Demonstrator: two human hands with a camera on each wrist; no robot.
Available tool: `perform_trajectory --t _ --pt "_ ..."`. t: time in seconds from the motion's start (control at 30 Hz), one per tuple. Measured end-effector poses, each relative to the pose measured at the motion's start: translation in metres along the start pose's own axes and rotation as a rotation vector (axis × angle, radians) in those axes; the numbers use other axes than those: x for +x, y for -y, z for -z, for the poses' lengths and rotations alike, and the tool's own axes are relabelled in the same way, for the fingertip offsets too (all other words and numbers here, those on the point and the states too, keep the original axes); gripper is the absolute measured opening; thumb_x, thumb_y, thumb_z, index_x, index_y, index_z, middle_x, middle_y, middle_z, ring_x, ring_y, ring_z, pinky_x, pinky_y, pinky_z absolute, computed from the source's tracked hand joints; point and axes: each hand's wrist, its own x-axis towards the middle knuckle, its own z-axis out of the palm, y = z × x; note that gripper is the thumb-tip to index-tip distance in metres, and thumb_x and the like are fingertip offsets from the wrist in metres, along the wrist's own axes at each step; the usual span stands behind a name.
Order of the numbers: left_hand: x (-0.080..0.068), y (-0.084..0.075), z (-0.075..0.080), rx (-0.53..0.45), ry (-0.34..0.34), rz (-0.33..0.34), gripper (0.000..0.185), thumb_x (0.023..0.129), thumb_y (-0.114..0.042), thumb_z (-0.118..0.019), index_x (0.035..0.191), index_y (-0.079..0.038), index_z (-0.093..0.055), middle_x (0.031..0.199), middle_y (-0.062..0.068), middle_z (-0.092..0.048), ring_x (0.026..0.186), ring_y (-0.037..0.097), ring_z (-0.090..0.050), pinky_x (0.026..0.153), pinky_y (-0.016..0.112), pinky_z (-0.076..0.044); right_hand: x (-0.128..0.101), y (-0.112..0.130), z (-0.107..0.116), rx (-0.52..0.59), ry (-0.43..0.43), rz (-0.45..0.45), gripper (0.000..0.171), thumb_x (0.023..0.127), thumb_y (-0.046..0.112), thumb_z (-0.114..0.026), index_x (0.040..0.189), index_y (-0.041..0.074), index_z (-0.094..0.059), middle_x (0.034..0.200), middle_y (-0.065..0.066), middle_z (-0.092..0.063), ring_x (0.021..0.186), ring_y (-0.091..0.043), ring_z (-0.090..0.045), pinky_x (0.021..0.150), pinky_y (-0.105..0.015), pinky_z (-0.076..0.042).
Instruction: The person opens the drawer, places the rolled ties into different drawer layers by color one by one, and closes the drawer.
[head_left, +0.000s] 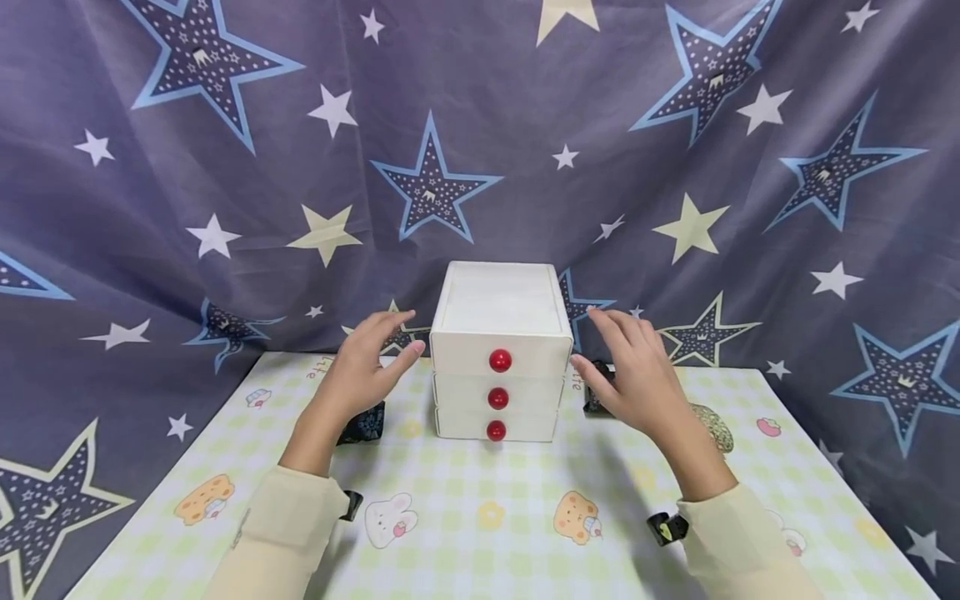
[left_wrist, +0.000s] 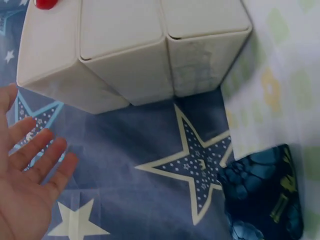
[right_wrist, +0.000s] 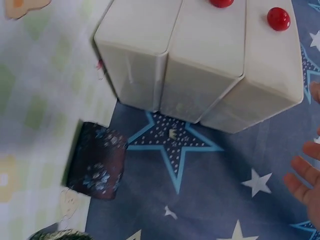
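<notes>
Partial lettering, apparently "ttle", is printed at the far edge of the green-and-white checked cartoon-print cloth [head_left: 480, 500] covering the surface; no other text legible.

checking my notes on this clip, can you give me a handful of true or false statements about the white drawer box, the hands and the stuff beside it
1. The white three-drawer plastic box has a round red knob on each drawer. True.
2. The top drawer sticks out further than the two below it. True.
3. The left hand grips the top knob. False: it is held open beside the box's left side, touching no knob.
4. The right hand holds a small dark pouch. False: its fingers are straight and hold nothing, and the dark floral pouch lies on the checked tablecloth right of the box.
5. Another dark patterned pouch lies left of the box. True.
</notes>
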Motion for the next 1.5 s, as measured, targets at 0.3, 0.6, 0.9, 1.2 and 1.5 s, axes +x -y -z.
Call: perform_trajectory --t 0.3,0.6,0.9,1.2,1.5 --pt "0.017 -0.011 -0.004 -0.148 -0.108 -0.040 0.042 0.104 -0.029 -0.063 0.141 -0.009 -0.061 0.133 0.010 -0.060 0.102 0.027 -0.065 0.085 0.044 -0.062 0.020 0.015 -0.009 0.033 -0.036 0.075 0.056 0.090 0.025 -0.077 0.138 0.001 -0.060 0.122 -0.022 -0.062 0.105 -0.041 -0.057 0.092 -0.057 -0.050" --pt "0.028 -0.018 -0.011 -0.312 -0.208 -0.109 0.029 0.099 -0.006 -0.065 0.128 -0.006 -0.068 0.121 0.010 -0.066 0.099 0.019 -0.065 0.083 0.023 -0.059 0.032 0.034 -0.019 0.063 -0.046 0.118 0.044 0.091 0.022 -0.077 0.129 0.000 -0.066 0.109 -0.017 -0.064 0.100 -0.036 -0.059 0.089 -0.051 -0.053" --pt "0.036 -0.020 -0.023 -0.497 -0.204 -0.079 0.033 0.091 0.010 -0.065 0.123 0.004 -0.069 0.119 0.014 -0.065 0.104 0.030 -0.063 0.087 0.024 -0.058 0.034 0.045 -0.034 0.102 -0.058 0.140 0.032 0.089 0.014 -0.079 0.117 0.003 -0.072 0.106 -0.012 -0.068 0.099 -0.031 -0.062 0.088 -0.044 -0.057" --pt "0.031 -0.042 -0.013 -0.543 -0.204 -0.136 0.030 0.083 0.022 -0.057 0.110 0.015 -0.068 0.109 0.026 -0.064 0.099 0.045 -0.060 0.083 0.032 -0.060 0.033 0.063 -0.052 0.133 -0.043 0.169 0.031 0.088 0.011 -0.081 0.117 0.003 -0.073 0.107 -0.009 -0.068 0.096 -0.028 -0.062 0.080 -0.037 -0.058" --pt "0.023 -0.041 -0.020 -0.598 -0.232 -0.157 0.027 0.079 0.022 -0.054 0.102 0.019 -0.067 0.108 0.032 -0.061 0.091 0.034 -0.060 0.078 0.024 -0.058 0.036 0.073 -0.062 0.129 -0.020 0.201 0.028 0.089 0.009 -0.078 0.116 0.003 -0.072 0.112 -0.009 -0.068 0.100 -0.027 -0.061 0.086 -0.035 -0.057"
